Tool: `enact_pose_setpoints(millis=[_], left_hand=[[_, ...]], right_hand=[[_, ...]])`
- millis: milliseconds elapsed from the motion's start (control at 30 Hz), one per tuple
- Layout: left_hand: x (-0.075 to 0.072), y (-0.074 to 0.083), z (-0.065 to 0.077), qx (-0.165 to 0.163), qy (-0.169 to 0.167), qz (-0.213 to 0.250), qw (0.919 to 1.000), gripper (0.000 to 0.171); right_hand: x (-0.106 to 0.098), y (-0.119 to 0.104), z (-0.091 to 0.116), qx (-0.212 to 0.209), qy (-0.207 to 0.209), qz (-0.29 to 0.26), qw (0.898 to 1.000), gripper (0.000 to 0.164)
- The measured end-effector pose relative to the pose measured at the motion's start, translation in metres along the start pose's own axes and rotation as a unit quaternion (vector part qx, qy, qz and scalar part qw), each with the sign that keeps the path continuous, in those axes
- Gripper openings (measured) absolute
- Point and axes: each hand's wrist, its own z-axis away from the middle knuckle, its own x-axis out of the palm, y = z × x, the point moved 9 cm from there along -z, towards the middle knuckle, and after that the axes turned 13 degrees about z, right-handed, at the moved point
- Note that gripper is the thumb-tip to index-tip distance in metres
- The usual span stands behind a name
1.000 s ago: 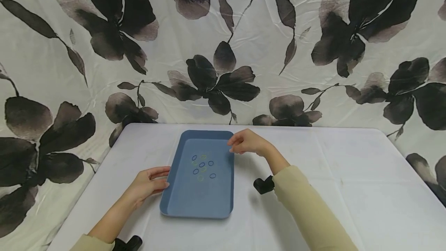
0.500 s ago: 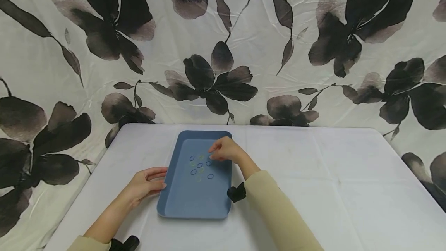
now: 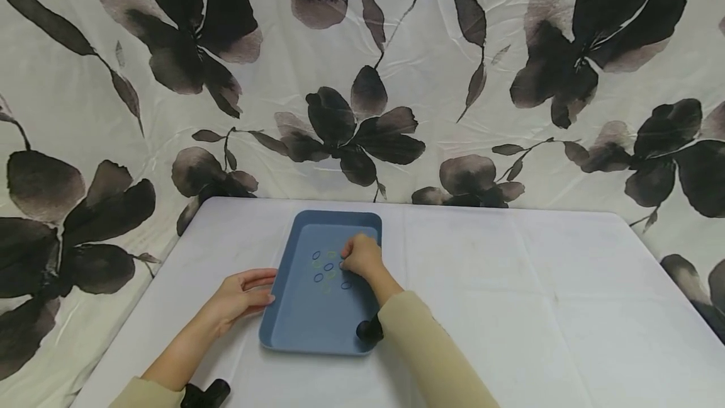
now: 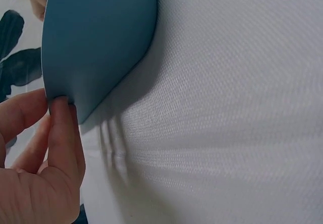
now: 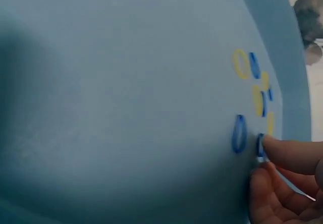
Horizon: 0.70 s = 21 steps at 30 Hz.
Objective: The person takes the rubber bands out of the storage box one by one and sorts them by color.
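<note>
A blue rectangular tray (image 3: 317, 329) lies on the table with several small blue and yellow rings on its middle. My left hand (image 3: 240, 298) holds the tray's left rim, thumb and fingers on either side of its edge in the left wrist view. Over the tray, my right hand (image 3: 364, 257) has its thumb and fingertips at a small blue ring (image 5: 260, 146), pinching it close to the tray floor. Nearby lie another blue ring (image 5: 234, 134) and a yellow ring (image 5: 235, 62). The right hand partly hides the pinched ring in the head view.
A white cloth (image 3: 510, 307) covers the table. Behind it hangs a white curtain (image 3: 447, 74) with dark flowers. Black wrist-worn devices show at the left wrist (image 3: 206, 393) and the right wrist (image 3: 370, 330).
My right hand has moved left and toward me from the tray's upper right rim to the rings, its fingers closing at a blue ring. My left hand stays on the rim.
</note>
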Motion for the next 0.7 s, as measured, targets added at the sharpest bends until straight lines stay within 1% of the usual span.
enact_pose_setpoints(millis=[167, 333, 500, 667, 700], left_hand=[[0.001, 0.0, 0.001, 0.001, -0.003, 0.0, 1.0, 0.062], [0.0, 0.0, 0.002, 0.001, 0.002, -0.001, 1.0, 0.062], [-0.001, -0.001, 0.001, 0.002, 0.007, -0.003, 1.0, 0.061], [0.0, -0.001, 0.0, 0.005, 0.004, -0.003, 1.0, 0.061], [0.0, -0.001, -0.001, 0.006, 0.004, -0.004, 1.0, 0.061]], right_hand=[[0.001, -0.001, 0.004, -0.006, 0.024, 0.014, 1.0, 0.013], [0.004, -0.003, 0.005, -0.016, 0.023, 0.03, 0.999, 0.019], [0.007, -0.008, 0.005, -0.033, 0.005, 0.05, 0.998, 0.024], [0.016, -0.008, 0.003, -0.03, -0.039, 0.069, 0.996, 0.031], [0.017, -0.008, 0.003, -0.033, -0.048, 0.078, 0.995, 0.036]])
